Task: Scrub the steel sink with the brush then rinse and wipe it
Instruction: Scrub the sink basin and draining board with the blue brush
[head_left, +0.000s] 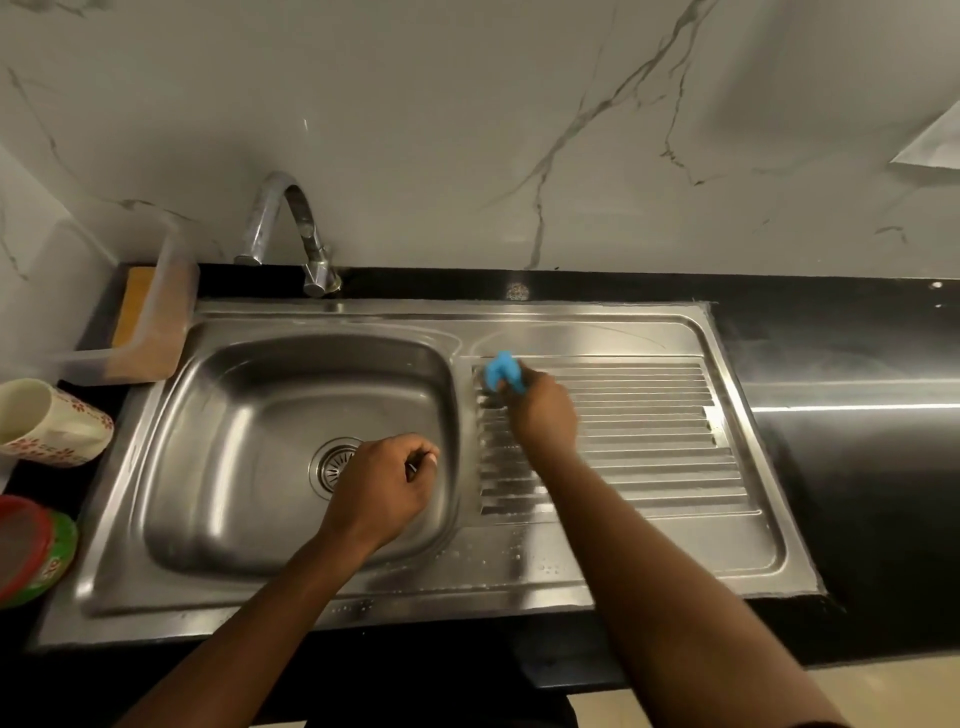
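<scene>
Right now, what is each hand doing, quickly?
Left hand: fingers curled shut, nothing visibly held.
Right hand: gripping the blue plastic brush on the ribbed steel drainboard.

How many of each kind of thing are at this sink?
Brushes: 1, the blue brush in the right hand
Taps: 1, the tap
Mugs: 1, the flowered mug
Round things: 2, the red round thing and the green round thing
Clear tubs: 1, the clear tub
Total: 6
</scene>
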